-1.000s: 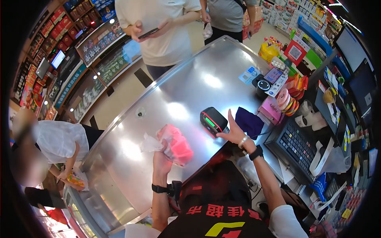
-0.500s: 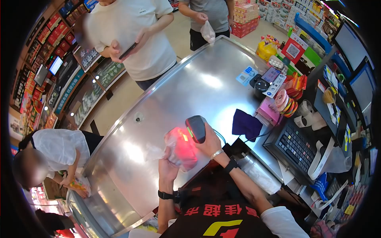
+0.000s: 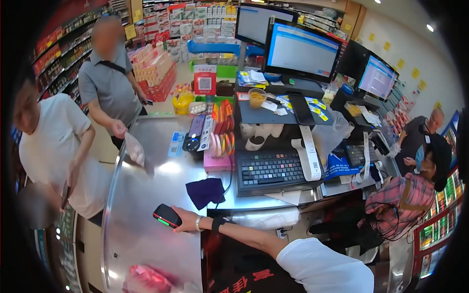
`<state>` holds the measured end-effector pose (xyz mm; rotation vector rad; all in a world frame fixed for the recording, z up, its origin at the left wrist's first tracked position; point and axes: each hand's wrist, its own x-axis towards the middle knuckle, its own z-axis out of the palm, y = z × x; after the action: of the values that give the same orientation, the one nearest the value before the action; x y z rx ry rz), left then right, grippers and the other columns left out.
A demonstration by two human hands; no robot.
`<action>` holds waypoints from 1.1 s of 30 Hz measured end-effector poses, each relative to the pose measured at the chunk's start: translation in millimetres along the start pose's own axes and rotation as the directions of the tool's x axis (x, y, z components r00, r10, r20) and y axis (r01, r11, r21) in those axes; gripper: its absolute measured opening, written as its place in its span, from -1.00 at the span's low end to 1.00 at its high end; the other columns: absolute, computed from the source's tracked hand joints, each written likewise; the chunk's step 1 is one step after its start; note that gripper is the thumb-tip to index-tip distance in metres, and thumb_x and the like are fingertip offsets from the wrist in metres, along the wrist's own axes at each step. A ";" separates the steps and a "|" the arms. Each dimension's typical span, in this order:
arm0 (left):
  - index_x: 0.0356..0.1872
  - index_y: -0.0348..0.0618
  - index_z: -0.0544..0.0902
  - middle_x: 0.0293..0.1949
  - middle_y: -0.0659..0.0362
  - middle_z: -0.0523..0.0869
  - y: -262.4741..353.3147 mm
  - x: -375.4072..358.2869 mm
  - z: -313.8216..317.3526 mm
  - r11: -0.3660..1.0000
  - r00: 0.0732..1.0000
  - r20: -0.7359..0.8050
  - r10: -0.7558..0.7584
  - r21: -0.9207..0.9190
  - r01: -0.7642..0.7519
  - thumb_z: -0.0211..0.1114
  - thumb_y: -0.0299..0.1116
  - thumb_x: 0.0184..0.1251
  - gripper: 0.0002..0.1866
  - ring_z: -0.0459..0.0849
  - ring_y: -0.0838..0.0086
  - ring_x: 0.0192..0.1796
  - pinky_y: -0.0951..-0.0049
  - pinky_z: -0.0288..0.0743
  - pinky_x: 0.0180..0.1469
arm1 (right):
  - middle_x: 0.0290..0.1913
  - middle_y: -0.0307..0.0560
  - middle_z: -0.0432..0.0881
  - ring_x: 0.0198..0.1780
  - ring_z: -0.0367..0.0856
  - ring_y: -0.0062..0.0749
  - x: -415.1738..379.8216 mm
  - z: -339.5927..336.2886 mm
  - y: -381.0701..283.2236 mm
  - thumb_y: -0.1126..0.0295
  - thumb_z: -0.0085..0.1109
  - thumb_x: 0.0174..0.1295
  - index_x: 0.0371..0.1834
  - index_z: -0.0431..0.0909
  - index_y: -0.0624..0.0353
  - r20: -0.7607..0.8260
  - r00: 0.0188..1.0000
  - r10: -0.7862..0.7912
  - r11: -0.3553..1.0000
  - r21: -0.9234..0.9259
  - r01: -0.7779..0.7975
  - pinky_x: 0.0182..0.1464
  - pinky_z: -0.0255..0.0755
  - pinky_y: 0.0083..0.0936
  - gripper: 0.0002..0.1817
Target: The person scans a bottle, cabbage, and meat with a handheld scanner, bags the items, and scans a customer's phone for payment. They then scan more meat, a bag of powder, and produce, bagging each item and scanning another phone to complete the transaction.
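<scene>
My right hand (image 3: 187,219) is wrapped around a black handheld barcode scanner (image 3: 167,216) with a green-lit strip, held above the steel counter (image 3: 156,195). At the lower edge of the view lies a clear plastic bag (image 3: 147,280) that looks red; its contents cannot be made out. My left hand does not show. A dark purple cloth (image 3: 205,193) lies on the counter beyond my right wrist.
Across the counter, a person in grey holds a plastic bag (image 3: 134,149) over its far end. Another person, in white, holds a phone (image 3: 65,195). To the right are a keyboard (image 3: 271,167), receipt paper (image 3: 307,154) and a monitor (image 3: 303,49). Further right are more people.
The view has swung right toward the monitors. My scanner hand and the bag are now apart, and my left hand has left the view. The person in grey has brought their bag over the counter.
</scene>
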<state>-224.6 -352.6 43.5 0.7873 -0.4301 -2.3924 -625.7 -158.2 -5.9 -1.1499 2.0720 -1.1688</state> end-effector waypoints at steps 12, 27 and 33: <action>0.13 -0.30 0.39 -0.33 0.07 0.57 -34.2 8.1 -68.5 -0.795 0.981 -0.182 0.071 0.584 0.166 0.10 0.07 0.12 -0.32 0.46 0.32 -0.40 0.19 0.37 -0.23 | 0.06 0.08 0.50 0.11 0.44 -0.12 -105.3 -19.1 46.4 0.14 0.05 0.23 0.05 0.44 0.25 -0.336 0.942 -0.004 0.996 -0.081 -0.024 0.19 0.27 -0.35 -0.55; -0.38 -0.28 0.55 -0.35 -0.12 0.59 -68.1 -54.4 -34.0 -0.865 0.997 0.000 0.078 0.497 0.068 0.21 -0.18 0.13 -0.70 0.54 -0.02 -0.23 0.07 0.41 -0.19 | -0.09 0.11 0.56 0.02 0.44 0.00 -275.2 -60.4 186.5 0.15 0.27 0.01 -0.11 0.54 0.25 -0.789 0.583 0.194 0.655 -0.339 -0.676 0.09 0.27 -0.24 -0.55; -0.10 -0.26 0.50 -0.17 -0.15 0.56 -60.4 -85.6 -5.2 -0.801 0.993 -0.043 0.111 0.587 0.115 0.23 -0.22 0.11 -0.61 0.50 -0.05 -0.08 0.09 0.39 -0.05 | -0.24 0.08 0.62 -0.13 0.52 -0.03 -268.3 -45.5 216.9 0.29 0.27 -0.02 -0.39 0.65 0.24 -0.918 0.394 0.040 0.815 -0.198 -0.545 -0.01 0.36 -0.23 -0.77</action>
<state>-190.4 -253.6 49.0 1.4991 -3.1514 -0.3859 -612.3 150.9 -165.4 -0.1287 3.3715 -1.2191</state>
